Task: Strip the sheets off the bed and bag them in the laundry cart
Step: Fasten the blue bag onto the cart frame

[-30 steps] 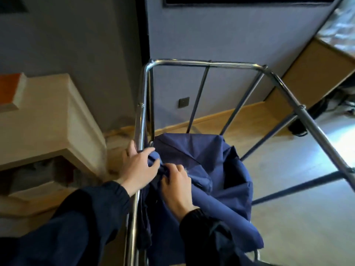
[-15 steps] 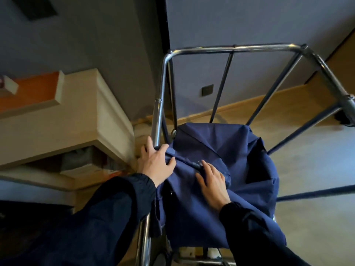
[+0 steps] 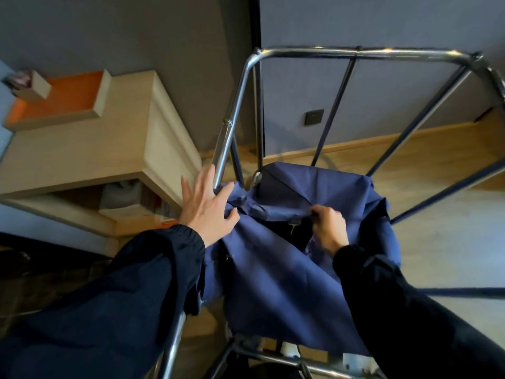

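A chrome tube laundry cart point(image 3: 311, 52) stands in front of me with a dark blue cloth bag point(image 3: 276, 280) hanging slack inside its frame. My left hand point(image 3: 207, 207) lies with straight fingers against the cart's left rail, where the bag's edge bunches. My right hand point(image 3: 328, 225) pinches a fold of the blue bag near its middle and lifts it, so a dark gap opens under the fold. No sheets or bed are in view.
A pale wooden shelf unit point(image 3: 109, 143) with an orange inset tray point(image 3: 58, 98) stands close on the left. Grey wall with a dark socket plate point(image 3: 314, 117) lies behind the cart. Wooden skirting and pale floor point(image 3: 451, 242) extend to the right.
My right hand has gone from lying flat on the bag to pinching a fold and lifting it open. My left hand's fingers have straightened against the rail. My view has come closer to the cart.
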